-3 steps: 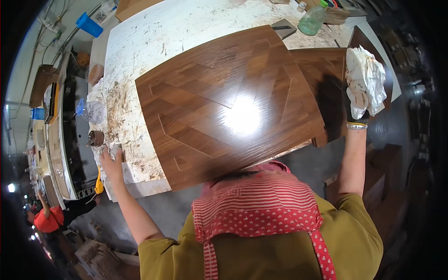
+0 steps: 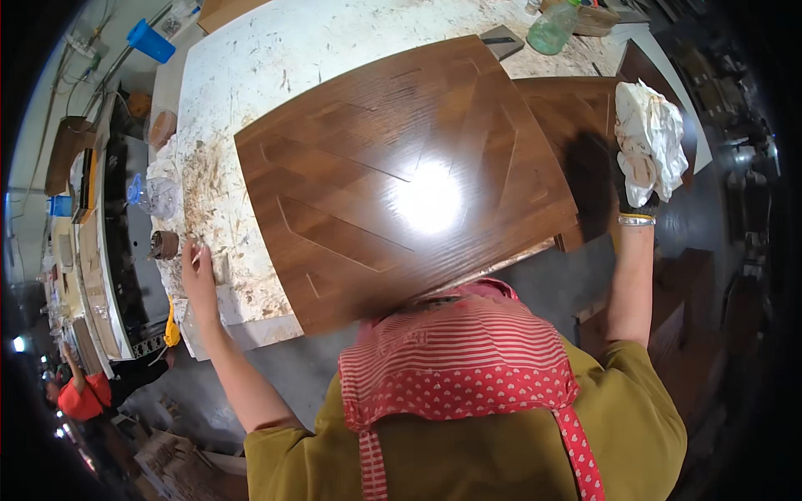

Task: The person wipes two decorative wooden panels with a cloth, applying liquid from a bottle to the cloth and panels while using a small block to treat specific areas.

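Note:
A large brown wood-grain panel (image 2: 359,167) with grooved angular lines lies tilted across the white, stained worktable, with a bright glare on it. Beyond its left edge, my bare left hand (image 2: 200,280) reaches over the table edge, fingers apart, close to a small dark brown pot (image 2: 164,245). A small greyish block (image 2: 220,268) lies just right of those fingers. My right hand (image 2: 628,199), in a dark glove and largely hidden, grips a crumpled white cloth (image 2: 649,138) with brown stains. Below that cloth is a second brown panel (image 2: 576,117), partly covered by the first.
Along the left table edge stand a clear plastic bottle (image 2: 157,196) and a brownish tub (image 2: 162,129). A blue cup (image 2: 151,42) is farther back. At the far right stands a green bottle (image 2: 553,32). A person in red (image 2: 83,397) is at the lower left.
My left hand has shifted from the greyish block toward the brown pot, its fingers now off the block. My right hand keeps its hold on the cloth. The whole view has shifted slightly.

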### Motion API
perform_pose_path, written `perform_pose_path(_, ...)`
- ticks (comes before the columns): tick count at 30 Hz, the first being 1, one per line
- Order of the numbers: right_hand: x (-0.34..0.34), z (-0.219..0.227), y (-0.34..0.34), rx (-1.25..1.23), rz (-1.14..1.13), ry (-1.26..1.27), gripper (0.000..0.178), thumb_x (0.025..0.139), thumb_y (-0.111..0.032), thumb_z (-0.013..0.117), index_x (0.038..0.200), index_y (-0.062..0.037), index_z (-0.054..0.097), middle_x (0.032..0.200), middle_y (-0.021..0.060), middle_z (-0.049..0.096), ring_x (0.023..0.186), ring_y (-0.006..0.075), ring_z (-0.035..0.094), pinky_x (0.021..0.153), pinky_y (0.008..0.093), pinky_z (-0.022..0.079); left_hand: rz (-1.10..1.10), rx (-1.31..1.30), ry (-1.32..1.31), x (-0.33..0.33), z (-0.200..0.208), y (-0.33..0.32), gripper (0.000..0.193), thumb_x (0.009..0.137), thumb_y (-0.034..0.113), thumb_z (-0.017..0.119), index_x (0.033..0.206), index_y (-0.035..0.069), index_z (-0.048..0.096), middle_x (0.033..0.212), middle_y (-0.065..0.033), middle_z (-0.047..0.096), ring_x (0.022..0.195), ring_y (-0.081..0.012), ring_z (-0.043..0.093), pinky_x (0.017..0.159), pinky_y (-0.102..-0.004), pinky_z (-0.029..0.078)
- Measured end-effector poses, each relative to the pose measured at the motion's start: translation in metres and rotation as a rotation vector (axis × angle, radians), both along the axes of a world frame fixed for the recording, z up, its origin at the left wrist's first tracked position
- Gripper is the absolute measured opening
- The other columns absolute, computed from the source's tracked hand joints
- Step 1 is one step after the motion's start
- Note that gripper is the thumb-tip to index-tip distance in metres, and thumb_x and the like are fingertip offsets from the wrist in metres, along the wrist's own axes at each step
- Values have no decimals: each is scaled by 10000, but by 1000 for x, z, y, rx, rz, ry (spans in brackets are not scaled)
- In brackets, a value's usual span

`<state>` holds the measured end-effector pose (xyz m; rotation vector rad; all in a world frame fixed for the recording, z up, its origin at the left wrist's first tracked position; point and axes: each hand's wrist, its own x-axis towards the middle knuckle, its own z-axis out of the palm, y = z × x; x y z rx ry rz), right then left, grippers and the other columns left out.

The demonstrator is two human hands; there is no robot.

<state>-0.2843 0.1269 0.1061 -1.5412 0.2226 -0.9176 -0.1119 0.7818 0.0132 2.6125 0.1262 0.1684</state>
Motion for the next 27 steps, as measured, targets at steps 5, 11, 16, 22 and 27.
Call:
perform_pose_path(5, 3, -10, -7, -553, -179, 345, 417, 865, -194, 551, 1224, 13, 504, 1154, 164, 593, 1022, 248, 596, 843, 366, 504, -171, -655, 207, -36, 18, -125, 568, 937, 312, 498, 1386, 6, 333, 1361, -148, 434, 1209, -231, 453, 1000, -334, 363)
perform_pose_path(11, 37, -2, -17, -836, -145, 453, 423, 851, -190, 558, 1222, 7, 505, 1160, 170, 590, 1032, 264, 593, 844, 379, 503, -208, -1122, 322, -43, 23, -140, 556, 940, 315, 495, 1368, -10, 351, 1349, -141, 436, 1202, -197, 448, 971, -330, 388)
perform_pose_path(16, 64, -24, -17, -908, -149, 422, 406, 850, -181, 558, 1207, 5, 513, 1159, 162, 593, 1036, 255, 592, 851, 368, 497, 77, -817, -55, -48, -14, -84, 364, 918, 213, 542, 1216, 6, 525, 1108, -86, 596, 966, -137, 540, 847, -252, 420)
perform_pose_path(22, 31, -48, -16, -881, -188, 487, 385, 848, -171, 557, 1190, 2, 521, 1158, 152, 597, 1041, 244, 591, 860, 353, 490, 492, -497, -363, -66, -24, 46, 198, 864, 160, 609, 963, -10, 623, 775, -32, 595, 681, -108, 527, 649, -241, 436)
perform_pose_path(27, 13, -33, -18, -991, -265, 474, 369, 846, -163, 557, 1176, 0, 529, 1158, 144, 600, 1045, 235, 590, 868, 341, 484, 25, 329, -230, -10, -44, 62, 487, 750, 402, 690, 1008, -6, 625, 952, -210, 610, 950, -371, 560, 829, -441, 429)
